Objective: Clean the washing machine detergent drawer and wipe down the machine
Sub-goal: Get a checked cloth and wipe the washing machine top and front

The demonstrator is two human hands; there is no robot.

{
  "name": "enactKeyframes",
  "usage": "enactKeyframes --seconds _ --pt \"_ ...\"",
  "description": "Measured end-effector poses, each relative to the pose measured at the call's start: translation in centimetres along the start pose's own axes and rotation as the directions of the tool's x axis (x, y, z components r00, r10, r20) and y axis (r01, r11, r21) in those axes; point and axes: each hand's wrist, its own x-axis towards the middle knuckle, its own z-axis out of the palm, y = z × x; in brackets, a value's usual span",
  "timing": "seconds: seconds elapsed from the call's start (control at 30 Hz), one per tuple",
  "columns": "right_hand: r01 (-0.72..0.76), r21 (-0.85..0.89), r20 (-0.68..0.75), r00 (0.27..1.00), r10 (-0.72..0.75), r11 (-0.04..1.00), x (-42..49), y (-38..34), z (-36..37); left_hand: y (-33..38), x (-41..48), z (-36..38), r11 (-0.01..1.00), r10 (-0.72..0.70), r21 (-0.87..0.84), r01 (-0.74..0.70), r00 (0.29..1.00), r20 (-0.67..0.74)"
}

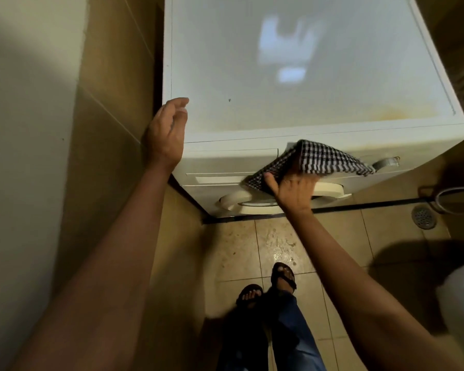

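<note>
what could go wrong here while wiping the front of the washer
The black-and-white checked cloth held by the right hand reaches close to the silver control dial on the white washing machine, so a swipe might turn it. The tan floor tiles look glossy, maybe wet: the sandals could slip.

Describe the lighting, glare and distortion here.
Head view: dim, warm light; a blurred pale reflection glares on the washing machine top; wide-angle distortion bows its edges; the left hand looks slightly soft, the checked cloth at the right hand crisp; shadow darkens the floor at lower right.
</note>
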Motion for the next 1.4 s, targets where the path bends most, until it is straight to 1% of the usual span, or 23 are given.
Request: enactKeyframes --seconds 0.07,0.13,0.17,0.2,0.27,0.33,0.4,0.47,0.53,0.6,0.63,0.7,0.83,0.9,1.03,1.13,1.2,1.23,1.27,1.3,1.33,1.37,1.4 --pt "-0.020 0.133 -0.123 0.992 0.036 0.991 0.6 -4.0 0.6 0.2 0.1 -0.2 0.995 -0.044 -0.090 0.044 0.999 0.000" --pt "0.033 0.120 -0.239 0.971 -0.004 0.992 0.9 -8.0 1.2 0.2 0.3 -0.2 0.980 -0.073 -0.184 0.076 0.997 0.021" --pt "0.101 0.070 -0.270 0.960 -0.078 0.992 0.8 -9.8 1.7 0.3 0.5 -0.2 0.970 -0.079 -0.227 0.085 0.996 0.035" --pt "0.207 0.015 -0.282 0.940 -0.195 0.978 0.4 -11.5 2.5 0.3 0.5 -0.2 0.960 -0.084 -0.263 0.093 0.995 0.046" --pt "0.450 -0.067 -0.281 0.848 -0.450 0.890 -0.5 -14.7 3.8 0.5 0.5 -0.1 0.948 -0.078 -0.305 0.090 0.996 0.051" --pt "0.597 -0.085 -0.279 0.754 -0.594 0.798 -0.5 -16.7 4.6 0.7 0.5 -0.2 0.963 -0.053 -0.261 0.070 0.996 0.069" --pt "0.665 -0.116 -0.240 0.702 -0.670 0.738 0.0 -16.9 4.7 0.7 0.6 -0.6 0.984 -0.042 -0.170 0.057 0.995 0.093" --pt "0.726 -0.220 -0.208 0.617 -0.759 0.651 0.5 -15.3 4.5 0.8 0.6 -1.0 0.996 -0.041 -0.075 0.048 0.995 0.089" --pt "0.725 -0.382 -0.193 0.544 -0.817 0.573 0.6 -12.8 4.1 1.1 0.5 -1.0 1.000 -0.019 0.023 0.017 0.994 0.104" --pt "0.705 -0.481 -0.177 0.504 -0.846 0.521 0.6 -9.8 3.4 1.4 0.2 -0.7 0.990 -0.006 0.141 -0.012 0.992 0.129" --pt "0.699 -0.498 -0.165 0.505 -0.847 0.513 0.6 -8.1 3.1 1.5 0.0 -0.5 0.981 -0.004 0.193 -0.022 0.991 0.133" --pt "0.683 -0.490 -0.160 0.539 -0.827 0.541 0.9 -4.3 2.5 1.5 -0.3 0.0 0.967 0.016 0.249 -0.045 0.993 0.117" --pt "0.582 -0.462 -0.194 0.670 -0.716 0.669 1.6 3.3 0.6 0.8 -1.3 0.7 0.936 0.162 0.302 -0.179 0.983 0.080" --pt "0.552 -0.443 -0.200 0.708 -0.677 0.707 2.5 6.9 -0.7 0.6 -1.6 1.1 0.921 0.220 0.308 -0.237 0.971 0.090" --pt "0.429 -0.369 -0.195 0.831 -0.520 0.825 5.1 11.9 -3.6 1.5 -2.0 1.7 0.942 0.200 0.269 -0.202 0.979 0.032" --pt "0.368 -0.320 -0.202 0.874 -0.442 0.873 6.1 13.1 -4.9 3.3 -2.9 3.5 0.919 0.244 0.322 -0.227 0.970 -0.015" --pt "0.344 -0.282 -0.151 0.906 -0.395 0.896 7.4 13.2 -6.5 4.8 -3.4 5.6 0.900 0.303 0.318 -0.299 0.952 0.037" --pt "0.287 -0.218 -0.125 0.940 -0.319 0.933 8.1 12.7 -7.4 5.4 -3.6 6.8 0.889 0.339 0.299 -0.346 0.938 0.077" --pt "0.179 -0.125 -0.100 0.976 -0.192 0.976 9.0 12.1 -8.3 6.2 -3.6 8.2 0.878 0.373 0.277 -0.389 0.921 0.111" --pt "0.049 -0.034 -0.063 0.997 -0.052 0.998 9.8 11.2 -8.8 6.9 -3.6 9.6 0.869 0.399 0.260 -0.421 0.907 0.135" --pt "-0.042 0.019 -0.021 0.999 0.042 0.999 10.3 10.2 -8.9 7.6 -3.4 10.9 0.860 0.417 0.254 -0.443 0.896 0.151" --pt "-0.071 0.010 0.014 0.997 0.071 0.997 10.4 9.4 -8.8 8.6 -3.3 12.4 0.849 0.432 0.256 -0.462 0.887 0.164" --pt "-0.019 -0.032 0.054 0.998 0.021 0.999 10.0 8.7 -8.5 9.5 -3.2 13.7 0.841 0.439 0.264 -0.471 0.881 0.174"
